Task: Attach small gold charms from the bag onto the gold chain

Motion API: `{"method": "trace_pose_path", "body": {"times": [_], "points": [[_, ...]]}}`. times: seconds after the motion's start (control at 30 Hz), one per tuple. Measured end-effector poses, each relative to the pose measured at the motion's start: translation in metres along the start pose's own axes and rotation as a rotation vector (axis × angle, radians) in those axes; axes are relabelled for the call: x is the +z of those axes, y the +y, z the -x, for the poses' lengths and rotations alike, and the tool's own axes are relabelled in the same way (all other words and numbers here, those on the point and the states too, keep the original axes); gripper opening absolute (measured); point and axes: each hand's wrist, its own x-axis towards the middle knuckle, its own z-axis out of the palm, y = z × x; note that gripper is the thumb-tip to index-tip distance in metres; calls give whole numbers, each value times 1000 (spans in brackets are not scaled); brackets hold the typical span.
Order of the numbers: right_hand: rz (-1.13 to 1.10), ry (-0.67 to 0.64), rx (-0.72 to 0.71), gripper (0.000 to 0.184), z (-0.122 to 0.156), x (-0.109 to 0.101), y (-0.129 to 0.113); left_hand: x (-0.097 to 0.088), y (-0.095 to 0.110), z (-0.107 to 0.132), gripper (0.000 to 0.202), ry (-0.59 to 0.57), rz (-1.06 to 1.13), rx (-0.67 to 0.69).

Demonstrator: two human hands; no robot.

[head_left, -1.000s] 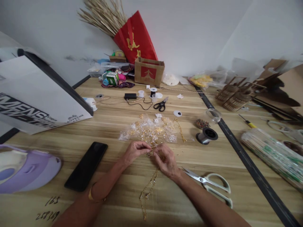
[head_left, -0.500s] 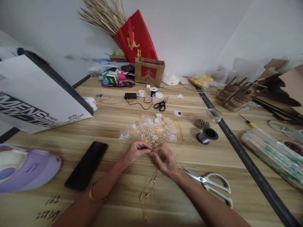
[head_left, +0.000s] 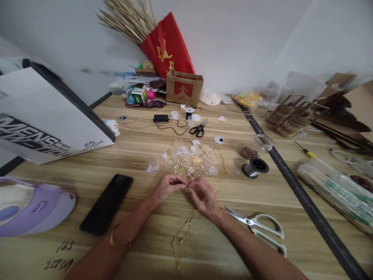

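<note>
My left hand (head_left: 167,188) and my right hand (head_left: 206,198) meet at the fingertips over the middle of the table. Each is closed in a pinch; the small piece between the fingertips is too tiny to make out. A gold chain (head_left: 180,241) with small charms lies on the wood just below my hands, its upper end running under my right hand. Right beyond my fingers spreads a pile of gold and silver charms in small clear bags (head_left: 189,157). A short gold chain (head_left: 222,160) rests at the right of that pile.
White-handled scissors (head_left: 256,225) lie beside my right forearm, a black phone (head_left: 107,204) left of my left arm. Beyond are black scissors (head_left: 198,129), a wire spool (head_left: 255,168) and a cup of beads (head_left: 250,152). A purple visor (head_left: 43,210) sits at left.
</note>
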Motion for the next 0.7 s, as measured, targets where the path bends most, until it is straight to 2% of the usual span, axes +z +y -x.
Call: {"method": "trace_pose_path", "body": {"times": [0.7], "points": [[15,-2,3,3,0,0,1,-1,-2,0,14,17,9,6]]}}
